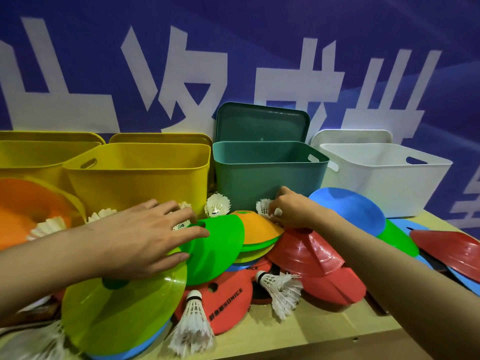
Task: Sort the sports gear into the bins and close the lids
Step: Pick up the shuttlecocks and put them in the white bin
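Note:
Flat cone discs and white shuttlecocks lie heaped on the wooden table (324,331). My left hand (145,237) lies spread over a green disc (218,248), its fingertips at a shuttlecock (181,224) behind the disc's hole. My right hand (291,211) pinches the feathers of a white shuttlecock (263,210) just in front of the green bin (267,175). A yellow bin (137,172) stands to its left and a white bin (384,178) to its right, all open. Each lid leans behind its bin, such as the green lid (262,123).
Another yellow bin (28,157) sits at the far left behind an orange disc (26,203). Red discs (314,255), a yellow-green disc (124,305) and a blue disc (350,211) crowd the table. Loose shuttlecocks (192,323) lie near the front edge. A blue banner wall stands behind.

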